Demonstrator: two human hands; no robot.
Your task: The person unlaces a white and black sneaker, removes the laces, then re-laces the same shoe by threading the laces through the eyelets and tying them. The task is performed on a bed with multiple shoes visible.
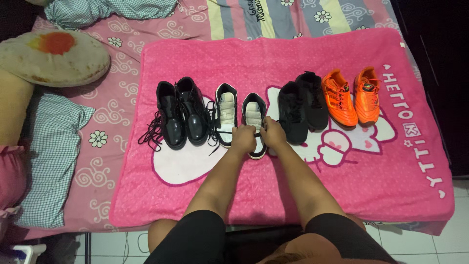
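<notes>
Both my hands are at frame centre on the right white sneaker [254,113]. Left hand [243,138] and right hand [272,133] pinch what looks like its black lace, fingers closed. The shoe runs lengthwise away from me, toe far, heel just under my knuckles, both hands equally close.

Both hands, left [243,139] and right [272,134], pinch the laces of a white-and-black shoe [254,113] on a pink blanket [293,190].
</notes>
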